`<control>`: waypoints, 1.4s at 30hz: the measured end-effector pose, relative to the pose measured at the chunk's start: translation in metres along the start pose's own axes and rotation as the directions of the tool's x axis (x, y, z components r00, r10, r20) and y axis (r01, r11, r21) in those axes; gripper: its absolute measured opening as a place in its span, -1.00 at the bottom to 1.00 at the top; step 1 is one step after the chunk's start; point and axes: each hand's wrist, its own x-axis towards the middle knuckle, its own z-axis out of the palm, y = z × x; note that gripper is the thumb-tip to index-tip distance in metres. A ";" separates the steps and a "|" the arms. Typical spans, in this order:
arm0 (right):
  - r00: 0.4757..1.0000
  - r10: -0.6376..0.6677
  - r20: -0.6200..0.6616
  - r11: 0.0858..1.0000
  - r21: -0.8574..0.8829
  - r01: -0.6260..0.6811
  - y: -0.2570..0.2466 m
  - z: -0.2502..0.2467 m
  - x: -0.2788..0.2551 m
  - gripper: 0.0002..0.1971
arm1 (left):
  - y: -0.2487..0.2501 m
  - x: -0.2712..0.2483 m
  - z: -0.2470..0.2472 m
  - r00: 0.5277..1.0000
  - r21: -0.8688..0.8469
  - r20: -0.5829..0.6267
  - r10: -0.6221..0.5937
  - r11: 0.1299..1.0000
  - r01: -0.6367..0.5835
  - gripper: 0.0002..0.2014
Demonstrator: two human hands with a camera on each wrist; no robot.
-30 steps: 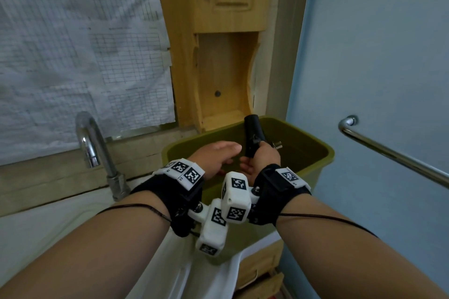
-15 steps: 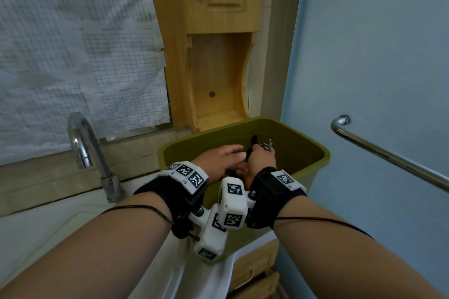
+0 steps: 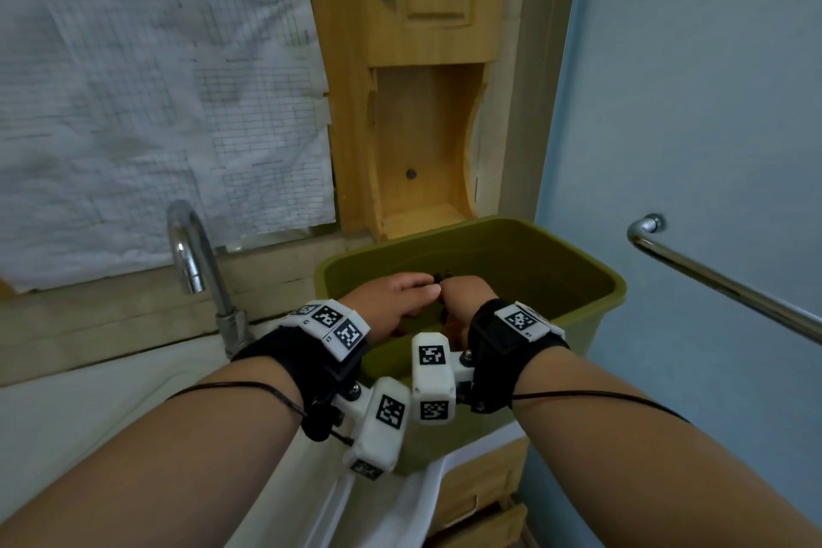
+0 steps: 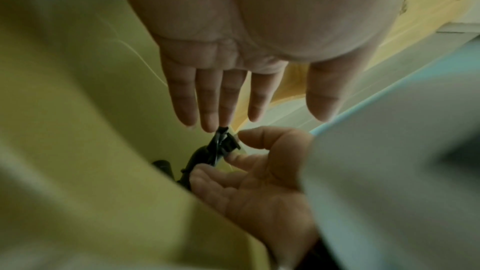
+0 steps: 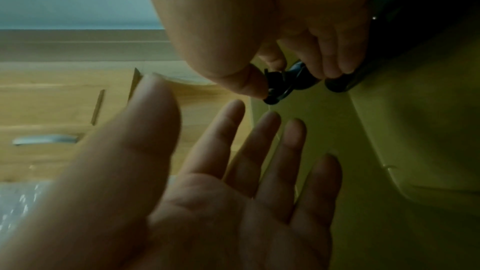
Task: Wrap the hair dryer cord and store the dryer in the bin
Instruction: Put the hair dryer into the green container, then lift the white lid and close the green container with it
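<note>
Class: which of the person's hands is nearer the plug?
Right. The right hand pinches the plug inside the bin; the left hand hovers open just above it.

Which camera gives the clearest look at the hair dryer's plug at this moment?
The left wrist view: the plug sits mid-frame, pinched by the right hand inside the bin. The right wrist view shows it partly hidden behind the thumb. In the head view only a dark speck shows between the hands.
</note>
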 end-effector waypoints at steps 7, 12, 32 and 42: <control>0.997 -0.071 0.030 0.997 0.008 0.071 -0.002 0.002 -0.018 -0.66 | -0.008 -0.014 -0.016 0.994 -0.109 -0.105 0.004 0.994 -0.015 -0.57; 0.994 -0.108 -0.007 0.932 0.346 0.104 -0.017 0.006 -0.027 -0.80 | -0.023 -0.028 -0.028 0.987 -0.148 -0.155 -0.030 0.989 0.007 -0.57; 0.848 -0.357 0.392 0.885 0.432 0.173 -0.094 0.150 -0.094 -0.72 | -0.119 -0.153 -0.111 0.844 -0.353 -0.441 -0.306 0.923 0.151 -0.65; 0.795 -0.186 0.577 0.982 0.129 0.137 -0.074 0.231 -0.080 -0.89 | -0.178 -0.202 -0.128 0.718 -0.439 -0.451 -0.529 0.833 0.337 -0.54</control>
